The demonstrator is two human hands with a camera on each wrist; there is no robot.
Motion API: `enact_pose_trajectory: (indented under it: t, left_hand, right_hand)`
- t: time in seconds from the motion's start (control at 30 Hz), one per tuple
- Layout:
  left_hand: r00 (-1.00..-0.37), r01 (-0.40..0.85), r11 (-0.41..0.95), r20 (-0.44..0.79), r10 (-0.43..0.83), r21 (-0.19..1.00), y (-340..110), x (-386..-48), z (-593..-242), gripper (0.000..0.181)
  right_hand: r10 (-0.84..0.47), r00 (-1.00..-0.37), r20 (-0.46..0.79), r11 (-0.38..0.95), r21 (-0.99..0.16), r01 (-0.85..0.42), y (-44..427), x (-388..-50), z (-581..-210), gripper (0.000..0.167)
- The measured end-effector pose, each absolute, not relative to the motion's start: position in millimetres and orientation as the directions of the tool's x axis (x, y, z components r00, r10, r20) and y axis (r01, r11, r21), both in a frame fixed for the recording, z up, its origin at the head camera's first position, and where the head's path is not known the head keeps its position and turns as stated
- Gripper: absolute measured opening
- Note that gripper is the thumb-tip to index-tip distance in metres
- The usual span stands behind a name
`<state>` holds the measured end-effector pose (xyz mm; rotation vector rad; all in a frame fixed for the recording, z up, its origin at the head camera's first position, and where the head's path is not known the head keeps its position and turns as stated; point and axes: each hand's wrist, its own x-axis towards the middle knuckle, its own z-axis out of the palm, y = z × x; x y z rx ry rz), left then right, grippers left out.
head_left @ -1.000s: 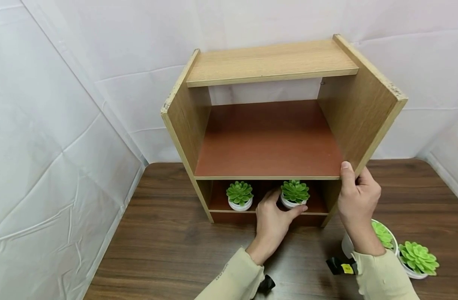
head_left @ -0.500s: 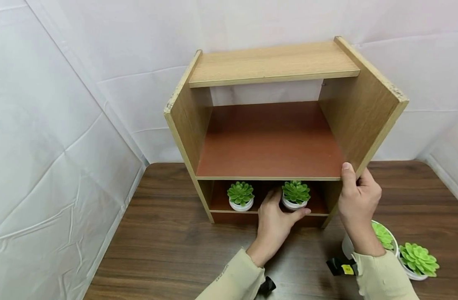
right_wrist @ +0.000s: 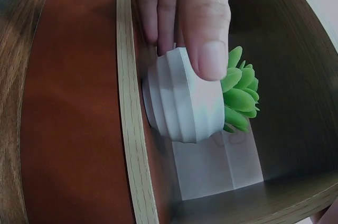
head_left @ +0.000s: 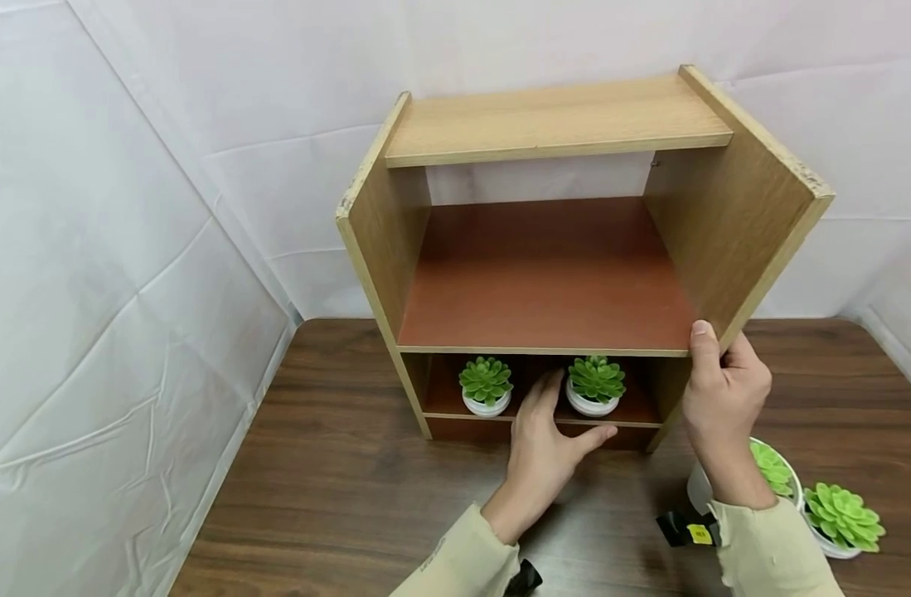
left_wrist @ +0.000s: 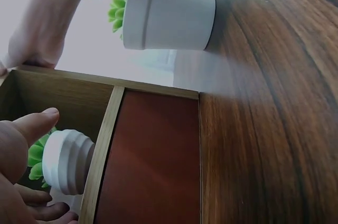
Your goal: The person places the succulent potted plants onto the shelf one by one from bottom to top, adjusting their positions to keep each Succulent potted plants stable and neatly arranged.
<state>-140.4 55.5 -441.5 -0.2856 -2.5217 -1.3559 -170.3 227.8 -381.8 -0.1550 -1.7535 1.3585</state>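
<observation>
Two green succulents in white pots stand in the lower compartment of a wooden cabinet. Beside the right-hand pot, my left hand has its thumb and fingers spread, fingers to the pot's left and thumb in front. In the left wrist view the thumb of my left hand is apart from the pot. My right hand grips the cabinet's right side panel, thumb on the front edge. The right wrist view shows my left hand by the pot; contact is unclear there.
The left-hand potted succulent stands near the compartment's front edge. Beyond my right forearm are a larger white pot with a succulent and a smaller potted succulent on the wooden table. White sheeting hangs behind.
My left thumb has come away from the pot, and the hand's grasp has widened. My right hand keeps its grip on the panel. The head view has shifted slightly.
</observation>
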Motion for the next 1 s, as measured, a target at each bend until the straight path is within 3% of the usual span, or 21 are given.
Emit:
enact_pose_trajectory:
  t: [0.37, 0.8, 1.0]
  left_hand:
    - [-0.917, 0.370, 0.592, 0.385, 0.106, 0.716, 46, -130, -445, 0.092]
    - [-0.913, 0.394, 0.555, 0.381, 0.146, 0.733, 35, -107, -437, 0.089]
    - [-0.861, 0.489, 0.504, 0.486, 0.149, 0.712, 27, -96, -431, 0.083]
  right_hand:
    - [0.578, -0.610, 0.543, 0.393, -0.840, -0.376, 228, -172, -382, 0.029]
    - [0.576, -0.617, 0.536, 0.408, -0.843, -0.351, 229, -171, -382, 0.031]
    - [0.581, -0.615, 0.533, 0.401, -0.845, -0.353, 227, -170, -380, 0.031]
